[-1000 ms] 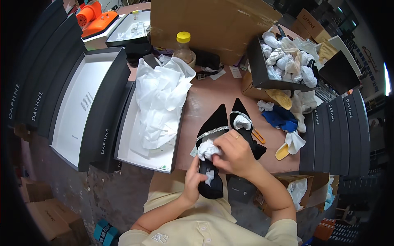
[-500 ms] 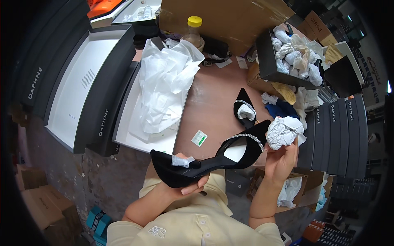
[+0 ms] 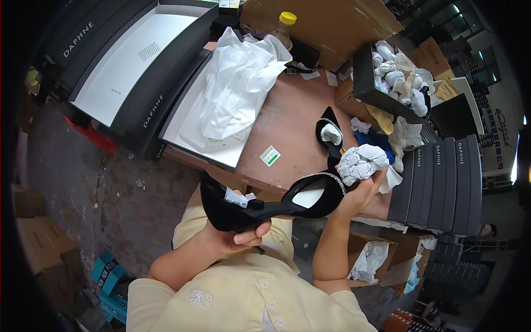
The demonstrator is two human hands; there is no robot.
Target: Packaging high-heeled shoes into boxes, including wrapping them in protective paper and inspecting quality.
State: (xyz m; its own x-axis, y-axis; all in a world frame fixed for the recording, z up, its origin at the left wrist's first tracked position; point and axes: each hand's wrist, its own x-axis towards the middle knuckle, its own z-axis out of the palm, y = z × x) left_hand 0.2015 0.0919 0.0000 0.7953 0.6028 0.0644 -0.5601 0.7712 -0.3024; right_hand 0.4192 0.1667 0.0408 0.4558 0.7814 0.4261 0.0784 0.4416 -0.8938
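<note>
My left hand [image 3: 240, 238] is closed under the heel part of a black pointed shoe [image 3: 271, 209], which has a glittering strap and a pale insole patch. White wrapping [image 3: 237, 198] sits near the shoe's heel end. In my right hand [image 3: 359, 196] is a crumpled ball of white paper [image 3: 360, 164], held right by the toe part of the shoe; whether my fingers also touch the shoe I cannot tell. Beyond, the matching black shoe [image 3: 327, 130] lies on the table, with white paper stuffed in it.
On the left, an open shoebox [image 3: 180, 133] holds white tissue paper [image 3: 238, 83], beside a dark box lid [image 3: 138, 61]. A small green-white sticker [image 3: 270, 156] lies on the table [image 3: 293, 110]. A black box of paper balls [image 3: 365, 83] and stacked shoeboxes [image 3: 442, 182] stand right.
The whole view has shifted and tilted a little. My right hand has brought the paper ball slightly left, closer over the shoe's strap. My left hand keeps its hold.
</note>
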